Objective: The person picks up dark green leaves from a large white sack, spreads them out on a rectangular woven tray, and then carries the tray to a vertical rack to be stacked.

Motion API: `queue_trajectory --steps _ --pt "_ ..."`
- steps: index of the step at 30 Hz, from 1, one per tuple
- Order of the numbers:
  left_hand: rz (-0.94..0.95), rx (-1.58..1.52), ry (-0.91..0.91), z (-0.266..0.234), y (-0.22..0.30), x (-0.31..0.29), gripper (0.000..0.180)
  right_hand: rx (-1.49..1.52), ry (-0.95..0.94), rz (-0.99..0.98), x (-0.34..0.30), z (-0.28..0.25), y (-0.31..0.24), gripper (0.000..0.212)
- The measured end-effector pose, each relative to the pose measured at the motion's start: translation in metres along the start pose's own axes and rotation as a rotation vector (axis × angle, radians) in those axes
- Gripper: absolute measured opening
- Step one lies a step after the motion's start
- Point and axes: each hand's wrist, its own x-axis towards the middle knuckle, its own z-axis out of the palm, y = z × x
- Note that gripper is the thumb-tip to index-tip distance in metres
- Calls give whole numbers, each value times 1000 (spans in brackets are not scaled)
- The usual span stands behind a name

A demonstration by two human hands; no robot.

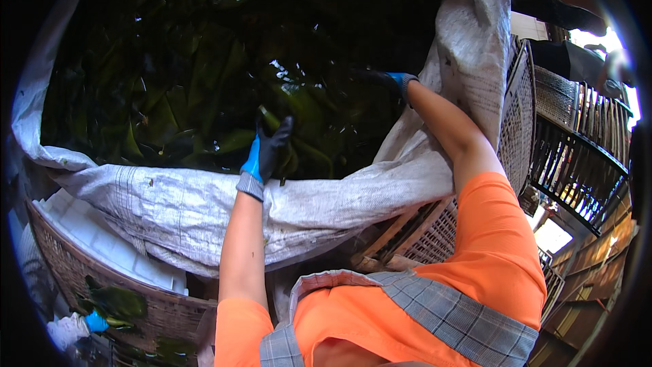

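Note:
Broad green leaves (pixel 163 115) lie wet and shiny in a large dark vat, lined with white woven plastic sheeting (pixel 190 204) folded over its rim. My left hand (pixel 268 148), in a blue and black glove with a grey cuff, is just inside the near rim. A green leaf (pixel 269 118) shows between its thumb and curled fingers, and more green hangs beside the palm. Farther right, my right hand (pixel 388 80) wears the same kind of glove and reaches over the leaves from the right rim. Its fingers fade into the dark, so their grip is hidden.
At lower left, another person's blue-gloved hand (pixel 95 321) is by dark leaves and a woven basket (pixel 129 265) with white foam pieces (pixel 102 238). Woven bamboo panels (pixel 519 115) and slatted baskets (pixel 570 170) stand right. A person in dark clothing (pixel 570 61) is at upper right.

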Motion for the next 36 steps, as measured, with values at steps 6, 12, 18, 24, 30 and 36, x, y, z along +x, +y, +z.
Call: queue_trajectory --steps 6,12,18,24,30,36 --pt "-36 -295 -105 26 -2 5 46 46 -258 5 1 81 -27 49" --pt "123 -95 55 29 43 -23 34 222 -406 -135 38 157 -62 46" --pt "846 853 51 -18 73 -67 33 471 -434 -282 22 221 -97 43" --pt "705 515 -94 82 163 -148 35 714 -429 -561 -79 236 -112 40" --pt "1370 1564 -485 216 187 -202 35 970 -375 -943 -233 180 -30 37" --pt "1276 1235 -1103 379 59 -223 30 1147 -270 -1321 -387 120 160 34"
